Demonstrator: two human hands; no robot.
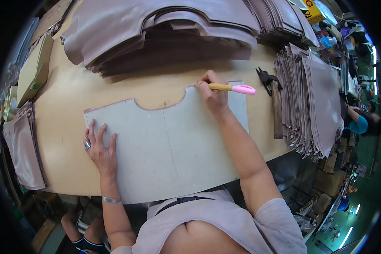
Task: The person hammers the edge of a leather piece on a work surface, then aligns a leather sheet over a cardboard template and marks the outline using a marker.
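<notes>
A large pale grey template (156, 144) with a curved notch in its far edge lies before me. A thin mauve rim shows along that edge, apparently a sheet of material underneath. My left hand (100, 146) rests on the template's left side with its fingers spread, a ring on one finger and a bracelet at the wrist. My right hand (213, 95) is closed round a pen (220, 86) with a tan barrel and a pink end. The pen points left, at the template's far edge right of the notch; its tip is hidden by my fingers.
Mauve sheets are piled at the back (114, 25) of the wooden table (63, 144), with another stack (313, 101) at the right. Beside that stack lie a hammer (277, 110) and black pincers (264, 78). A cardboard box (36, 70) stands left. People sit beyond the table.
</notes>
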